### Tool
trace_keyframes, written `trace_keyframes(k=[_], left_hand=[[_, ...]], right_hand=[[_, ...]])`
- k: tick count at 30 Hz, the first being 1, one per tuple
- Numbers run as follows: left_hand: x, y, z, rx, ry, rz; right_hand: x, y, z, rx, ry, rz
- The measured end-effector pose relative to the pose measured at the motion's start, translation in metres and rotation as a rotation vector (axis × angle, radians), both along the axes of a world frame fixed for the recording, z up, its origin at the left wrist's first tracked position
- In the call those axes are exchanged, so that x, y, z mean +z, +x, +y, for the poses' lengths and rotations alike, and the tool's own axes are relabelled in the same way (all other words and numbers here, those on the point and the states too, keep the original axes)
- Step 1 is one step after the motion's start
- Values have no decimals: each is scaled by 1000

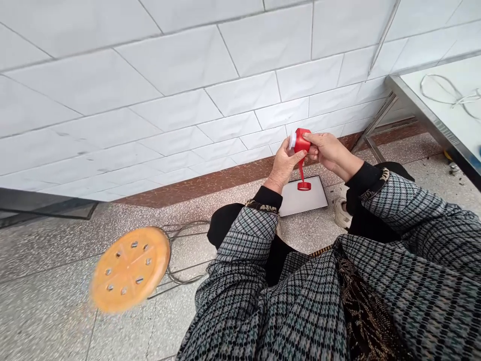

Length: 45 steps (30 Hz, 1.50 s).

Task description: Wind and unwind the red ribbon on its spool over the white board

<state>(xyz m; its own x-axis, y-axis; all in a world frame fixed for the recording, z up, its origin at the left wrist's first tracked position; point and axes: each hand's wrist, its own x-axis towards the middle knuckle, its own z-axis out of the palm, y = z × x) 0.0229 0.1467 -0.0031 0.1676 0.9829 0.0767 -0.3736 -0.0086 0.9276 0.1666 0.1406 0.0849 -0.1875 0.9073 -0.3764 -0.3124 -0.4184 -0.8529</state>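
Note:
Both my hands are raised in front of the tiled wall, holding a small red plastic cap (301,141) with a white inner face. My left hand (283,165) cups it from below, fingers curled around it. My right hand (326,150) pinches its upper right side with thumb and fingers. A thin red strip hangs down from the cap and ends in a red pull ring (304,186). I wear a grey checked jacket with black cuffs.
An orange round stool (130,268) with a wire frame stands on the speckled floor at lower left. A white flat panel (305,196) lies on the floor below my hands. A steel table (443,108) with a white cord on it stands at right.

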Motion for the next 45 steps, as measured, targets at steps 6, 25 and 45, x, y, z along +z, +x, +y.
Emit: trace_keyframes(k=[6, 25, 45], left_hand=[[11, 3, -24, -3, -18, -59], [22, 32, -115, 136, -66, -151], [1, -9, -34, -3, -209, 27]], right_hand=[[31, 1, -18, 4, -149, 100], [41, 6, -79, 14, -182, 45], [-2, -4, -21, 141, -130, -8]])
